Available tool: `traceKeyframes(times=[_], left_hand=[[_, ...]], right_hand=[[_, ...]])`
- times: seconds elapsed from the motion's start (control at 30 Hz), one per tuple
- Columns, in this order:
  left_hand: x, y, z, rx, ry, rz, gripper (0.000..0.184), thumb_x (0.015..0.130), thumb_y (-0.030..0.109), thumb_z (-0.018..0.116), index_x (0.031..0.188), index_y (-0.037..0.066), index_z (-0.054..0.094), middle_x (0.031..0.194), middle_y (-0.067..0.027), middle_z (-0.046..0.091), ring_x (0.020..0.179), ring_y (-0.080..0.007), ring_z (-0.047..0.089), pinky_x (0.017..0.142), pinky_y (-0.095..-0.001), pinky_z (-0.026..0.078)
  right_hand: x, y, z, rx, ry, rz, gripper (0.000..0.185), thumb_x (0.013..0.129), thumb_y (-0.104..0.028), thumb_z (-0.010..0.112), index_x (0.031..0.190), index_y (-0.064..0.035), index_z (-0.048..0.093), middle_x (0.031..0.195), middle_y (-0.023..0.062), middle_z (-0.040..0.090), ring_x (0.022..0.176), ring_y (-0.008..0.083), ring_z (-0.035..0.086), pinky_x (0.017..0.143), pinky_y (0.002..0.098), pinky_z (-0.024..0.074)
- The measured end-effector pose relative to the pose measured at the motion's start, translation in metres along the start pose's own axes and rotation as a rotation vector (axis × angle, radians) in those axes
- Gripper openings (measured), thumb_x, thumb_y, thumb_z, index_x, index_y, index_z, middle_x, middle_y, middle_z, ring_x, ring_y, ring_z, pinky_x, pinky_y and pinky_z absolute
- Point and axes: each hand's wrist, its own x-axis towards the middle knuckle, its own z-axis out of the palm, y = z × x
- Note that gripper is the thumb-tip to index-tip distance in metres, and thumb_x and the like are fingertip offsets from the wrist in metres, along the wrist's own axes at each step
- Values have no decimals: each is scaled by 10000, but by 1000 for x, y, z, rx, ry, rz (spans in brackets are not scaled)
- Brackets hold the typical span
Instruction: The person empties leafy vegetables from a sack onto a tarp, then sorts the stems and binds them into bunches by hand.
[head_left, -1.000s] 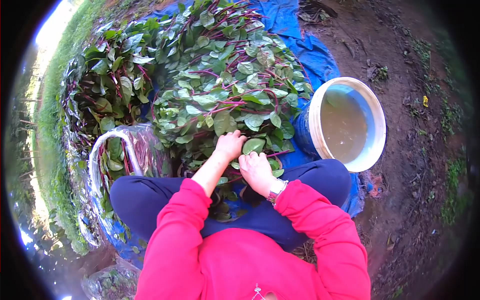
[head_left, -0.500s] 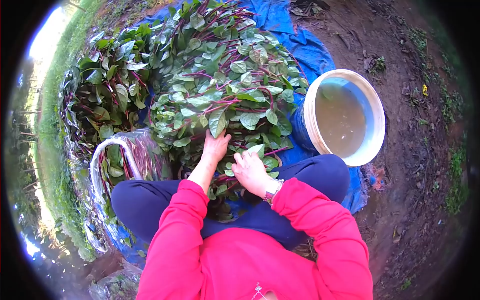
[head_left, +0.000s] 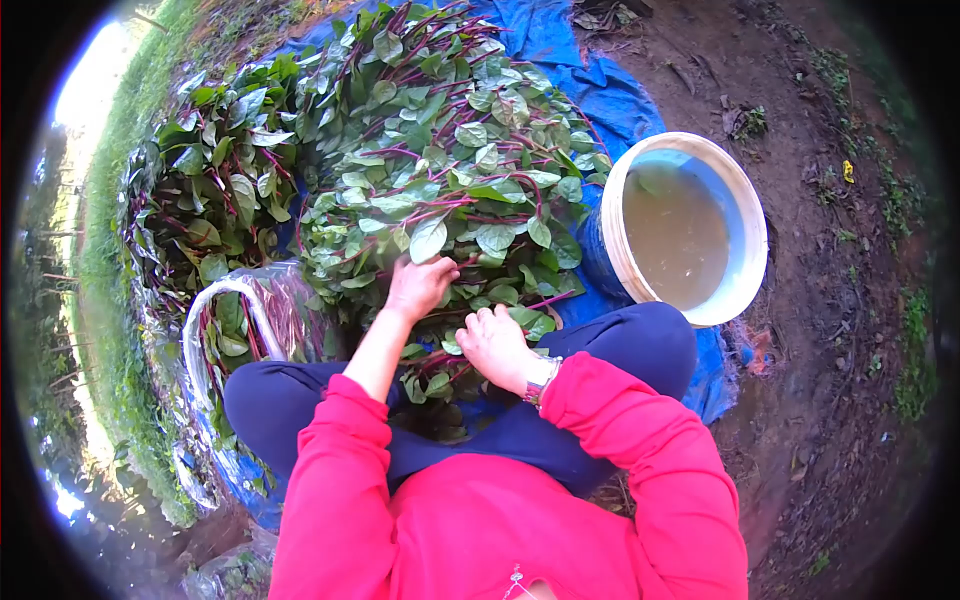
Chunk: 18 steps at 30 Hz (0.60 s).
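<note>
A big heap of Malabar spinach (head_left: 450, 150), with dark red stems and broad green leaves, lies in front of me. At its near edge my left hand (head_left: 420, 286) has its fingers curled on a leafy red stem; the fingertips are partly hidden by leaves. My right hand (head_left: 493, 342), with a bracelet at the wrist, is closed over a small bunch of Malabar spinach (head_left: 437, 383) above my lap. Its fingers bend downward, so the grip itself is mostly out of sight.
To the right of the heap, a tilted-looking bucket (head_left: 617, 235) holds murky water. A second leafy pile (head_left: 205, 190) stands at left, with a clear plastic bag (head_left: 300, 300) nearer me. Blue tarp (head_left: 600, 95) lies underneath, bordered by bare soil (head_left: 820, 300) and grass.
My left hand has shifted slightly left and down at the heap's edge, its fingers more curled. The right hand has moved slightly down and left, still closed.
</note>
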Motion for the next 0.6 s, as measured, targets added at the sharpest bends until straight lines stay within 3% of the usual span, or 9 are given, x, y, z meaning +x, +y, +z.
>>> traceKeyframes(times=[0.1, 0.2, 0.23, 0.3, 0.37, 0.43, 0.47, 0.5, 0.6], left_hand=[[-5, 30, -60, 110, -48, 49, 80, 807, 232, 567, 816, 193, 636, 756, 0, 600, 784, -212, 606, 704, -410, 425], [-15, 50, -80, 176, -317, 200, 151, 824, 278, 554, 894, 195, 658, 827, 0, 624, 827, -226, 613, 699, -411, 446], [-20, 53, -85, 141, -359, 155, 190, 820, 300, 561, 945, 203, 667, 852, -17, 629, 853, -240, 613, 718, -419, 474], [-20, 48, -98, 89, -502, 119, 212, 818, 325, 568, 962, 208, 670, 866, -39, 629, 861, -263, 611, 748, -419, 493], [-24, 33, -91, 40, -584, 38, 235, 816, 337, 578, 993, 213, 670, 886, -70, 626, 879, -286, 608, 783, -412, 491], [-26, 24, -82, -36, -716, 71, 266, 813, 328, 589, 1047, 224, 660, 931, -102, 633, 911, -299, 606, 808, -410, 487], [-24, 19, -77, -106, -800, 36, 304, 806, 321, 596, 1080, 200, 649, 969, -132, 635, 944, -311, 598, 832, -409, 479], [-21, 15, -72, -110, -800, 35, 304, 806, 321, 596, 1080, 200, 649, 969, -132, 635, 944, -311, 598, 832, -409, 479], [-11, 3, -42, -422, -507, 8, 294, 801, 307, 595, 1017, 119, 662, 945, -145, 634, 940, -301, 600, 821, -395, 480]], right_hand=[[5, -3, -10, -109, 69, 42, 135, 751, -165, 546, 841, -82, 602, 835, 68, 557, 876, 219, 535, 730, 360, 403], [5, -7, -12, -90, 104, 160, 178, 736, -168, 540, 872, -68, 592, 912, 71, 540, 938, 223, 505, 781, 381, 387], [3, -7, -11, -90, 103, 159, 178, 736, -168, 540, 872, -68, 592, 912, 71, 540, 938, 223, 505, 781, 381, 387], [-2, -7, -13, -200, 346, 65, 201, 737, -172, 536, 907, -78, 588, 1026, 90, 520, 981, 236, 501, 833, 421, 376], [-1, -4, -20, -245, 365, 23, 217, 741, -171, 530, 933, -83, 584, 1119, 102, 485, 1029, 246, 489, 868, 452, 362], [-1, 0, -18, -170, 317, 9, 188, 760, -168, 521, 920, -90, 580, 1021, 93, 521, 973, 246, 513, 880, 462, 356], [0, -2, -10, -89, 93, 45, 160, 779, -168, 518, 908, -89, 567, 890, 76, 536, 881, 236, 540, 825, 437, 390], [-1, -3, -6, -89, 89, 43, 160, 779, -168, 518, 908, -89, 567, 890, 76, 536, 881, 236, 540, 825, 437, 390], [-1, -4, -1, -56, 37, 38, 142, 787, -171, 524, 904, -90, 535, 788, 46, 529, 771, 207, 556, 662, 370, 410]])
